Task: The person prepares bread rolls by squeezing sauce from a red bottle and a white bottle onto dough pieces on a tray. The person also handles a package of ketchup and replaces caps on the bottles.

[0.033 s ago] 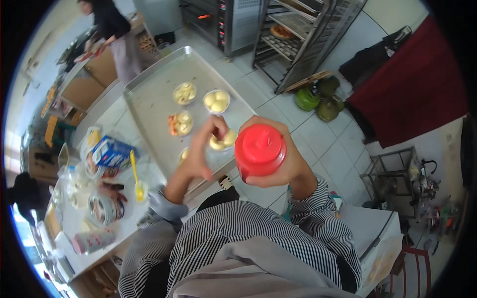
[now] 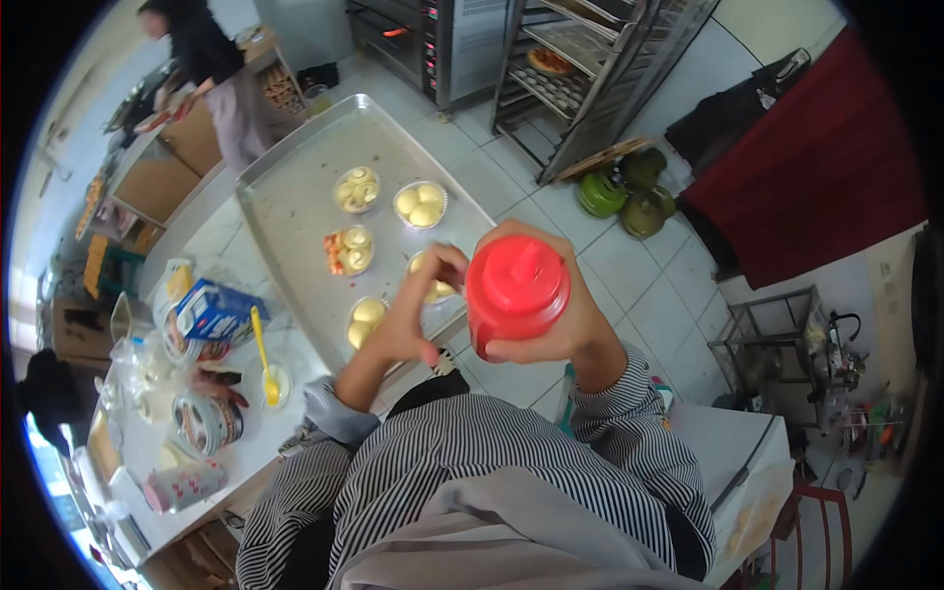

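Observation:
Gripped in my right hand [image 2: 556, 329] is a red squeeze bottle [image 2: 513, 290] with its lid and nozzle facing up. My left hand [image 2: 418, 305] is beside it, empty, fingers curved and apart. Below my hands, a metal baking tray [image 2: 285, 211] holds several paper cups of pale dough: a cup with round balls [image 2: 421, 204], one with sliced pieces [image 2: 356, 189], one with red bits on the dough [image 2: 349, 251], and one nearer me [image 2: 366, 323]. Another cup is partly hidden behind my left hand.
The left counter carries tubs [image 2: 206, 423], a blue carton [image 2: 218, 313] and a yellow spatula [image 2: 265, 359]. A person [image 2: 211, 84] stands upper left. An oven [image 2: 393, 44], rack trolley [image 2: 580, 74], green gas cylinders [image 2: 605, 195] and dark red cloth [image 2: 806, 177] surround the tiled floor.
My left hand has shifted a little right and down. The red bottle is tilted slightly differently, and the view has moved a little, so more of the nearest dough cup shows.

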{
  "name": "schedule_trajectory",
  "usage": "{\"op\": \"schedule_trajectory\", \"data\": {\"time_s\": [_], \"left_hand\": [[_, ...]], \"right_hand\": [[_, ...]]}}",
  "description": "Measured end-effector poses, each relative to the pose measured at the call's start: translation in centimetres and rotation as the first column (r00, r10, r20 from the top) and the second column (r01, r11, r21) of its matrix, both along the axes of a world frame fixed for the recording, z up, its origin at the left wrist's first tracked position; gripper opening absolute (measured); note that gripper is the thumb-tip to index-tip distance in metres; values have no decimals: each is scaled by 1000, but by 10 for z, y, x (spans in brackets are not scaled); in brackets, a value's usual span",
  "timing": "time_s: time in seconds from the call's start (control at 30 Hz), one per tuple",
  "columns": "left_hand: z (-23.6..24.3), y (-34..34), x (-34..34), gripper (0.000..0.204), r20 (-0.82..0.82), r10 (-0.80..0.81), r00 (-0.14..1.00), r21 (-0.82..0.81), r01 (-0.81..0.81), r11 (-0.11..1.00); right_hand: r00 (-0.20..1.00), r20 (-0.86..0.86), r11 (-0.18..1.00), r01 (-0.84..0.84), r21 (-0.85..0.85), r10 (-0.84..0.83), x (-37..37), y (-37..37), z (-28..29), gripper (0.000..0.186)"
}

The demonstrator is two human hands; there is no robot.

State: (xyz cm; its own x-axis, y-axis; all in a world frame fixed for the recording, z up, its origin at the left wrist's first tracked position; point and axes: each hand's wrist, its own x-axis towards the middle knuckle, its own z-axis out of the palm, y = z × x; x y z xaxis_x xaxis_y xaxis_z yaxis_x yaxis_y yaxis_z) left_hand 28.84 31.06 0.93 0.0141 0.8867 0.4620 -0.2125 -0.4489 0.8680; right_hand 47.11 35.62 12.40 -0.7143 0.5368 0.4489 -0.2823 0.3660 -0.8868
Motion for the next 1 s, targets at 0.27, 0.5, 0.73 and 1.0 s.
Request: {"op": "schedule_trajectory", "data": {"time_s": [0.27,0.5,0.73,1.0], "left_hand": [[26,48,45,69,121,-167,978,-314,198,929],[53,86,46,62,-488,342,803,-164,-470,867],[77,100,82,86,-755,558,345,155,-733,663],[15,-1,121,45,-566,788,-242,-23,-951,-308]], "right_hand": [[809,-411,900,430,-73,-420,-2,87,-29,66],[843,-444,-263,374,889,-304,2,162,-66,62],[858,-496,-22,502,864,132,-35,264,-28,52],[755,-418,811,-249,530,505,-127,244,-40,66]]}}
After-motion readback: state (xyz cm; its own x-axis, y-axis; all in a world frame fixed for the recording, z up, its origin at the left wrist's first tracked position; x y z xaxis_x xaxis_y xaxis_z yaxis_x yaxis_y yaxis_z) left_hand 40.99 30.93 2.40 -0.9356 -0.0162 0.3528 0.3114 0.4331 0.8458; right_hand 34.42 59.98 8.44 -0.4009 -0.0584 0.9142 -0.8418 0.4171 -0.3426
